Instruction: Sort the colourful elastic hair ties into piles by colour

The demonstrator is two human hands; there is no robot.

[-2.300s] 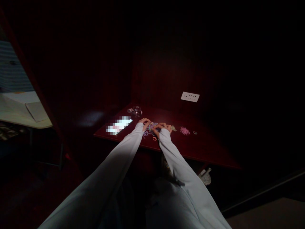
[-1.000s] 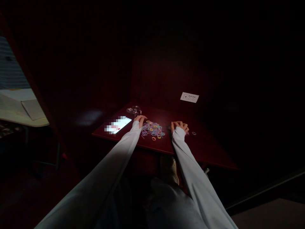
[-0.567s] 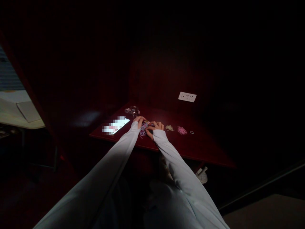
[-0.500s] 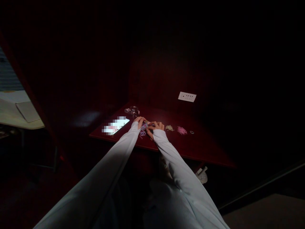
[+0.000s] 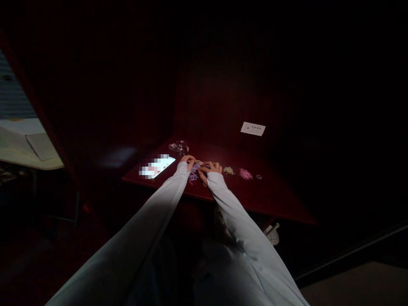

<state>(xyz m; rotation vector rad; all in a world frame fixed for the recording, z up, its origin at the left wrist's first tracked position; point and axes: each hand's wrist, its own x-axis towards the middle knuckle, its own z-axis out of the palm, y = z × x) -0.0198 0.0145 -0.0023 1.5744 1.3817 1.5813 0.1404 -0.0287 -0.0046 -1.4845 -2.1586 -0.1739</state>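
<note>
A loose pile of small mixed-colour bands [image 5: 193,177], mostly purple and blue, lies on the dark red desk [image 5: 261,195]. My left hand [image 5: 187,162] rests at the pile's far left side, its fingers reaching over it. From the right, my right hand [image 5: 211,168] reaches in with fingers apart and the thumb stretched toward the bands. Too small and dim to make out is any single band at the fingertips. Right of my right hand lie a pale yellow heap [image 5: 228,171] and a pink heap [image 5: 245,174] of thin pieces, then a lone small ring [image 5: 259,177].
A lit phone [image 5: 161,165] lies on the desk's left. Behind it stands a clear container [image 5: 181,147]. A white socket panel [image 5: 253,128] is on the back wall. Beyond the left partition, a white box [image 5: 35,142] sits on a light table [image 5: 47,163].
The view has shifted slightly, so the desk and its things sit a little further right. Both hands stay at the mixed pile, with small finger movements.
</note>
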